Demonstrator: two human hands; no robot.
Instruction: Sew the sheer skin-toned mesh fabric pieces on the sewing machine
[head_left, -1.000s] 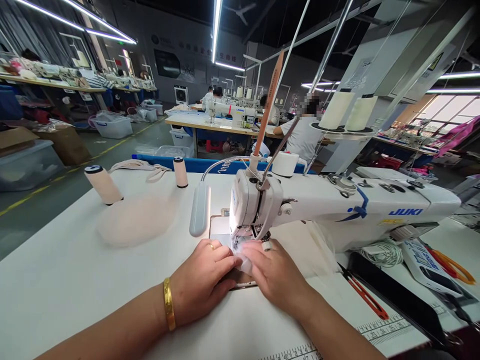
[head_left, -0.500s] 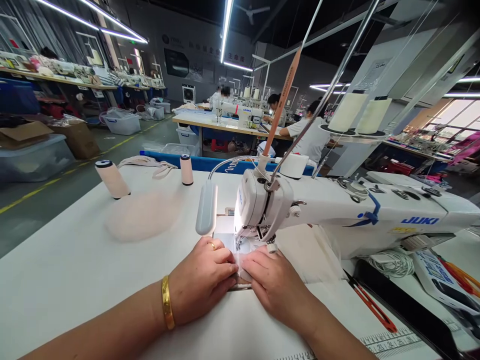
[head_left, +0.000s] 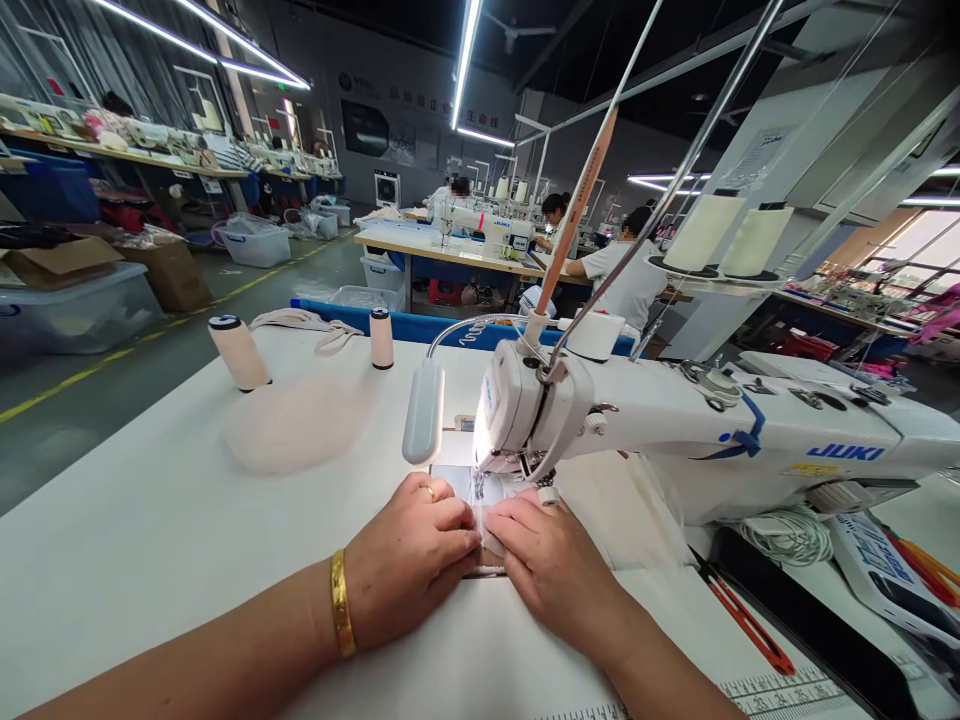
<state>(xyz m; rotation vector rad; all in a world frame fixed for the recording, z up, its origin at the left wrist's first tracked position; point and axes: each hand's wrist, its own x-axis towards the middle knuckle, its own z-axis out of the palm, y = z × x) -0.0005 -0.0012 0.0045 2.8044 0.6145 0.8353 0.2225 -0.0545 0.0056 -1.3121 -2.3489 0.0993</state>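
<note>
Head view shows us seated at a white sewing table [head_left: 135,540], with both hands meeting just in front of the needle of the sewing machine [head_left: 675,430]. Our left hand [head_left: 409,560] lies palm down, fingers gently curled and flat, pressing a small white fabric piece [head_left: 487,525] against the bed; our right hand [head_left: 551,565], at 3 o'clock from it, lies the same way, fingertips pinning the other side of the piece. Neither hand grips anything; both simply hold the cloth flat. The fabric piece sits between the fingertips and runs toward 12 o'clock, under the presser foot [head_left: 480,487], which is lit by the machine's lamp [head_left: 424,425]. We judge the stitching to be under way: the leading edge appears to be under the foot, while most of what we can see of the piece lies on our side of the needle, unsewn as far as we can tell. Whether a seam already exists beyond the foot is hidden by the machine head. At 10 o'clock rests a pale mound of sheer material [head_left: 296,425], and beyond it two thread spools [head_left: 240,352]. At 4 o'clock red snips [head_left: 750,625] lie on the table.
</note>
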